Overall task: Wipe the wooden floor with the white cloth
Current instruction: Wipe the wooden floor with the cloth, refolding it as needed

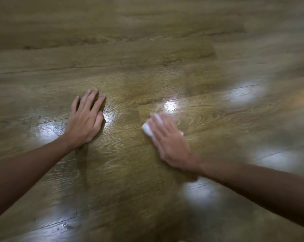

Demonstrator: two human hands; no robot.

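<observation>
Two hands and one white cloth [148,129] are showing, all down on the wooden floor [147,49], whose glossy planks are catching pale patches of reflected light. The left hand [85,117] is lying flat at nine o'clock, fingers spread, its grip wide and holding nothing. At three o'clock the blurred right hand [170,142] is pressing on the cloth, fingers flat across it, not curled, the cloth peeking out at its ten o'clock edge.
</observation>
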